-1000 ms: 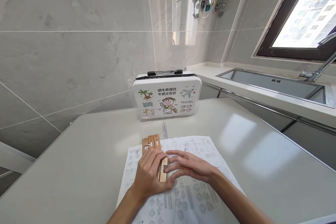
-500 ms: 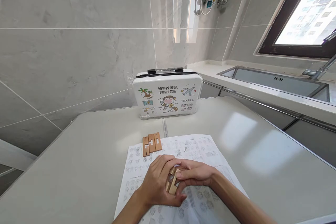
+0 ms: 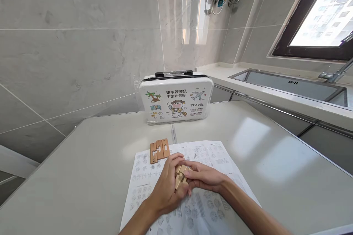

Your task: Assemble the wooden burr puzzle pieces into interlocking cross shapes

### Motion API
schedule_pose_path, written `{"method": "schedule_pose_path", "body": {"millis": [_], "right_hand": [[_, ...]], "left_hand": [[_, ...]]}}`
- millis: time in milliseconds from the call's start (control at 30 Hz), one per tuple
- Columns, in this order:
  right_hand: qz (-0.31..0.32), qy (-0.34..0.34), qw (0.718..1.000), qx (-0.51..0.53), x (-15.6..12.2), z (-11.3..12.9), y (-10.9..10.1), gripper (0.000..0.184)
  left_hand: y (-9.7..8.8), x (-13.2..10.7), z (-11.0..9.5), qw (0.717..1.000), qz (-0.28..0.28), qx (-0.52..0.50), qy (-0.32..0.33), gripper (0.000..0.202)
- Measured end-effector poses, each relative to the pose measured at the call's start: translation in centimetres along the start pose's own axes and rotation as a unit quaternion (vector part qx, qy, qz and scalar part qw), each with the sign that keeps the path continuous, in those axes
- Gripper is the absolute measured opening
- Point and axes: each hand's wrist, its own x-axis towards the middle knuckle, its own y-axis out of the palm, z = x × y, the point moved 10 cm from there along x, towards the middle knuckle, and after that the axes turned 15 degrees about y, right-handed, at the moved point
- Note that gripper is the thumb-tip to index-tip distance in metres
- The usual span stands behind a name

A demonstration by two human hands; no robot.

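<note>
Between my two hands is a small light-wood interlocking puzzle [image 3: 181, 175] made of notched blocks. My left hand [image 3: 168, 185] wraps round its left side, with the thumb at the near edge. Closed on the right side is my right hand [image 3: 202, 175], its thumb lying on top of the blocks. My fingers hide part of the puzzle. Beneath both hands lies a printed sheet [image 3: 149, 176] covered with small grey diagrams. Just beyond my left hand, several flat brown wooden pieces [image 3: 159, 150] with cut-outs and marks lie side by side on the sheet's far left corner.
A white suitcase [image 3: 176, 99] with cartoon prints, in clear plastic, stands at the back of the pale table [image 3: 91, 169] near the tiled wall. At the right are a counter with a sink [image 3: 289, 82], a faucet [image 3: 335, 75] and a window.
Both hands have drawn closer round the puzzle, and it has been turned and lifted slightly away from me. Its blocks now look packed together, with the gap between them no longer showing.
</note>
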Motion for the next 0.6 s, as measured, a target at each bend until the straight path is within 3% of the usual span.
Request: {"method": "schedule_pose_path", "body": {"millis": [200,333,600], "right_hand": [[-0.037,-0.056,0.998,0.02,-0.7,2.2,-0.3,0.043],[-0.06,-0.076,0.995,0.025,-1.0,3.0,-0.7,0.037],[-0.09,-0.085,0.992,-0.018,-1.3,3.3,-1.2,0.043]], "left_hand": [[-2.2,-0.5,2.3,0.984,-0.094,0.03,-0.148,0.035],[-1.2,-0.6,3.5,0.971,-0.072,-0.052,-0.224,0.037],[-0.5,-1.2,5.0,0.947,-0.062,-0.137,-0.283,0.056]]}}
